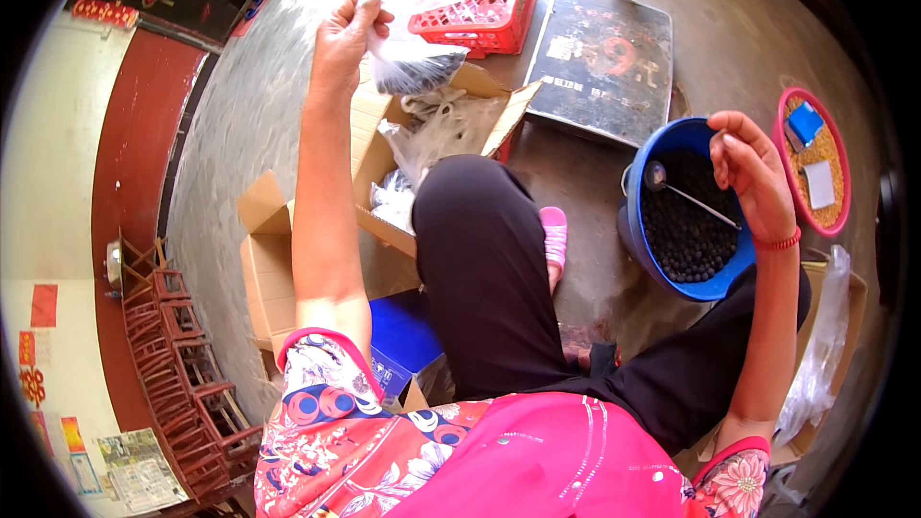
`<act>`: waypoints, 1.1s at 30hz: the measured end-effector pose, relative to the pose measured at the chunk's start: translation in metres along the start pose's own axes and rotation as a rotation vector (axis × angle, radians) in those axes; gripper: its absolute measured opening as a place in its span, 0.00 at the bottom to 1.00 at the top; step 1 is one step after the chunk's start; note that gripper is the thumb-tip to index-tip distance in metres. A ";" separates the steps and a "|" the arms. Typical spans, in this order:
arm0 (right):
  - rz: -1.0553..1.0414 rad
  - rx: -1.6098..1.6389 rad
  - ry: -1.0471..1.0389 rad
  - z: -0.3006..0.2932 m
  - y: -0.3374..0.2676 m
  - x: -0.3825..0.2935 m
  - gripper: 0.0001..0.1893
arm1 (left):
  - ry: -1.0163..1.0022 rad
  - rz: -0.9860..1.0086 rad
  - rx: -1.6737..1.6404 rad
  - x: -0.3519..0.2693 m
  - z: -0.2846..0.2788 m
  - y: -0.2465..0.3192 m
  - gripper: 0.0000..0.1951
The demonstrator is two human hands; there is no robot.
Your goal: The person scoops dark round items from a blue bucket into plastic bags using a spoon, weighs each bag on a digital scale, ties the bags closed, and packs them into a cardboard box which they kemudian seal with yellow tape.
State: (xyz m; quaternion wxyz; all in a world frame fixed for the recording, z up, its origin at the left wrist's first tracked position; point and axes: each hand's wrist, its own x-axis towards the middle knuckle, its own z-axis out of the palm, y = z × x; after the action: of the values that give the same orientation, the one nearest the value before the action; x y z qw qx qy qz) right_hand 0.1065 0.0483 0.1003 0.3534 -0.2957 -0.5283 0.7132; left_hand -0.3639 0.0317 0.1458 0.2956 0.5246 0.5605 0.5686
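My left hand point(352, 32) is raised and grips the gathered neck of a clear plastic bag point(421, 66). Dark contents sag in the bag's bottom, above an open cardboard box point(381, 147) of plastic bags point(460, 122). Over the rim of a blue bucket point(631, 194), my right hand point(755, 165) hovers with bent fingers apart and nothing visible in them. Small black balls point(683, 244) lie inside that bucket. A long-handled metal ladle point(701, 205) rests on them, its bowl towards the far left side.
Beyond my knee are a platform scale point(604, 65) and a red plastic crate point(475, 32). A pink basin point(838, 158) of yellow grain stands at right, near a carton with plastic bags point(820, 352). A blue box point(403, 334) sits by my left leg; wooden stools point(187, 374) line the wall.
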 end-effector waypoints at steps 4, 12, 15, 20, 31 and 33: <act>0.057 -0.039 0.034 0.001 0.006 0.001 0.11 | 0.079 -0.150 0.169 -0.006 -0.036 -0.057 0.09; 0.118 -0.117 0.062 0.000 0.014 0.007 0.10 | 0.439 -0.317 0.443 -0.057 -0.092 -0.203 0.07; 0.144 -0.143 0.062 -0.002 0.018 0.008 0.10 | 0.229 -0.546 0.733 -0.099 -0.100 -0.257 0.10; 0.172 -0.198 0.036 0.005 0.018 0.012 0.10 | -0.134 -0.866 0.905 -0.149 -0.113 -0.297 0.18; 0.223 -0.342 -0.014 -0.011 0.024 0.007 0.10 | -1.023 -0.788 1.202 -0.132 -0.036 -0.262 0.22; 0.185 -0.381 0.065 -0.027 0.022 0.000 0.10 | -0.942 -0.791 1.234 -0.124 -0.023 -0.256 0.20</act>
State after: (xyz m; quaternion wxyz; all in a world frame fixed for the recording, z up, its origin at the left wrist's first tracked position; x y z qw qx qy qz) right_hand 0.1235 0.0591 0.0724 0.2410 -0.4272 -0.6123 0.6201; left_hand -0.4158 -0.0400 -0.1253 0.3356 0.5384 0.7289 -0.2574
